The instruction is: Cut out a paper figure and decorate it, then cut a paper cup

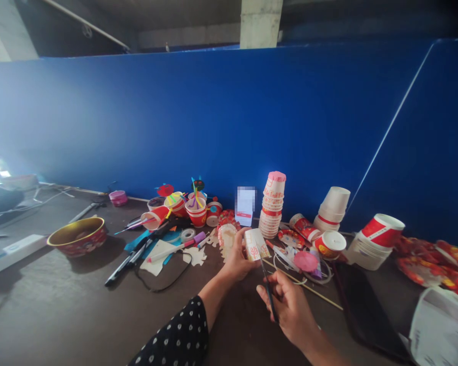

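Your left hand (237, 255): pinching a small printed paper-cup piece (256, 245) between thumb and fingers, held up above the table
Your right hand (288, 310): closed around a slim black tool (269, 295), perhaps scissors, tip just beside the piece
Beyond: stacked paper cups (272, 206) on a dark tabletop (61, 305)
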`<move>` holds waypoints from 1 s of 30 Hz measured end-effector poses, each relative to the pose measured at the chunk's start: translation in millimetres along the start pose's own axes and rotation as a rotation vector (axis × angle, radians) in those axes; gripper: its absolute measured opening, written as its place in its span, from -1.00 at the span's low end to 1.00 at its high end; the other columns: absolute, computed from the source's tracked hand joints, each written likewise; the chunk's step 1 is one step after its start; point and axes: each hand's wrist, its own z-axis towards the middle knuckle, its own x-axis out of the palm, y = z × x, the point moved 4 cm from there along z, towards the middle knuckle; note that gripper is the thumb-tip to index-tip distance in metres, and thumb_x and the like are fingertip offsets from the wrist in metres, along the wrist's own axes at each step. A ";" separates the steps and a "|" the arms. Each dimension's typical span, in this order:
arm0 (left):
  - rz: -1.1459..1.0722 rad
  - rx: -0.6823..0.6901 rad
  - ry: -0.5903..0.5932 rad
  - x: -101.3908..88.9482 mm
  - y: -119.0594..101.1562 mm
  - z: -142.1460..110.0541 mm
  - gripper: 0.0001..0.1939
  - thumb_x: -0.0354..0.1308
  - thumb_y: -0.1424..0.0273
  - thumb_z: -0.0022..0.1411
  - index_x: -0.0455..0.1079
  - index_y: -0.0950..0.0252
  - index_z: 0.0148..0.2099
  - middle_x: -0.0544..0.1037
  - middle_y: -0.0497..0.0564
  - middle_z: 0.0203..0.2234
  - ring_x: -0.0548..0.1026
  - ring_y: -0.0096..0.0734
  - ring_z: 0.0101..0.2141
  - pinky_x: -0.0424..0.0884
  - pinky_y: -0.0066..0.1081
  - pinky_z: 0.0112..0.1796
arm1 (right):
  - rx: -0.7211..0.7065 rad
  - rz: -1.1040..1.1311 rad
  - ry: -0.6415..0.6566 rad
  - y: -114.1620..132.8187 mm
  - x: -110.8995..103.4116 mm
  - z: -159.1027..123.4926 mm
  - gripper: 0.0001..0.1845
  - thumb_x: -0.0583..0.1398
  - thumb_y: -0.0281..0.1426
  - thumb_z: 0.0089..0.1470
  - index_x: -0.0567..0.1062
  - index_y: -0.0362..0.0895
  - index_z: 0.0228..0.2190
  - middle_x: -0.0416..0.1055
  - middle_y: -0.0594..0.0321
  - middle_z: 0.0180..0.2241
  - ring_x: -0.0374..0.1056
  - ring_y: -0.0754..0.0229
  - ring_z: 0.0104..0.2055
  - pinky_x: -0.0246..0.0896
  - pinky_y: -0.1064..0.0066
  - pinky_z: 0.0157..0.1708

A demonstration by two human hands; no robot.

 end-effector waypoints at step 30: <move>0.049 -0.010 0.035 0.6 3.7 -0.1 -0.10 0.35 0.51 -0.29 -0.05 0.19 0.08 0.39 -0.04 -0.33 0.41 -0.43 -0.40 0.31 -0.46 -0.41 | 0.042 0.079 -0.022 2.5 1.0 1.1 -0.67 0.16 -0.10 -0.01 0.31 -0.12 -0.42 0.19 0.48 -0.72 0.16 0.34 -0.73 0.09 0.54 -0.72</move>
